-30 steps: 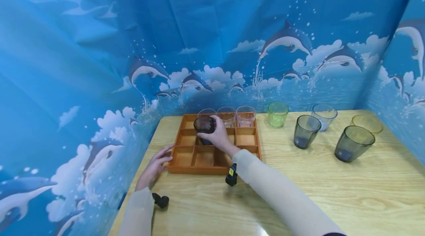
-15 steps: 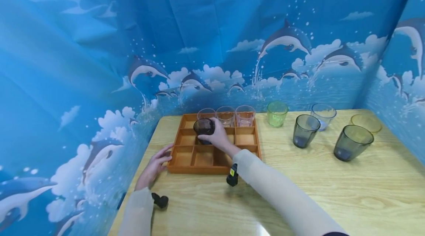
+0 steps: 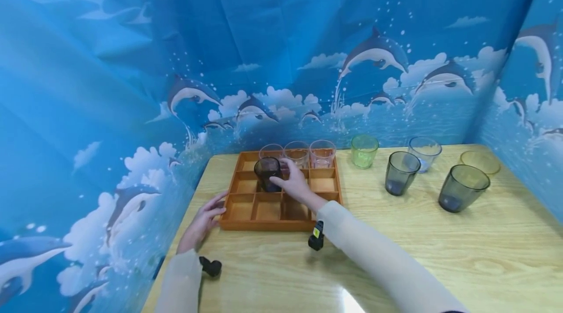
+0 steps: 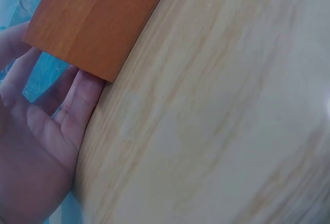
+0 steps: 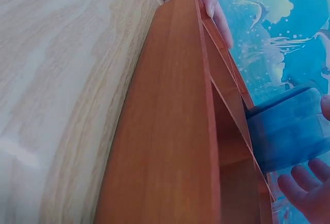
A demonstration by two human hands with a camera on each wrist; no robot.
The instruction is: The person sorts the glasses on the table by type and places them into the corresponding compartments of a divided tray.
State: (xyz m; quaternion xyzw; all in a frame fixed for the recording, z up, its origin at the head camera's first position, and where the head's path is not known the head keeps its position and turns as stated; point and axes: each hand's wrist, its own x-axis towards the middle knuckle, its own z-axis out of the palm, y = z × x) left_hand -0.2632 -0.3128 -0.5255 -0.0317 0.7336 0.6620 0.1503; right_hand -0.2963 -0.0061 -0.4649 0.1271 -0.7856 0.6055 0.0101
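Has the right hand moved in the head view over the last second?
Yes: judged against the compartmented tray, the right hand has shifted slightly to the right.

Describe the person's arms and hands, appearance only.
Plain, long, off-white fabric left sleeve and matching right sleeve. Left hand and right hand are ungloved. Small black left wrist camera; similar right wrist camera, with a yellow marking.
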